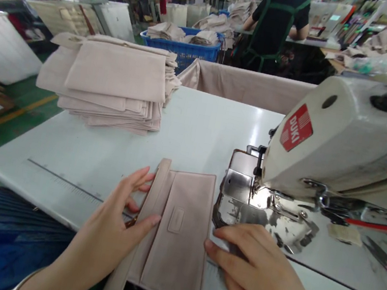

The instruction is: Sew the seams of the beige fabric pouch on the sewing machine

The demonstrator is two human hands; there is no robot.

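Note:
A beige fabric panel (181, 258) with a small stitched label patch (176, 220) lies at the table's front edge, its lower end reaching past it. Along its left side runs a folded strip (155, 193) of the same cloth. My left hand (121, 217) pinches this strip, thumb on top and fingers curled at its far side. Beside the panel's right edge is my right hand (257, 271), fingers stretched out and index fingertip touching the edge. The sewing machine's metal plate (238, 188) sits just beyond my right fingers.
A DUKI sewing machine (344, 136) takes up the right side, with scissors (385, 264) near it. Stacked beige pieces (116, 71) stand at the back left. Behind the table are a cloth-lined bin (252, 85), a blue basket (180, 48) and a seated person (278, 25).

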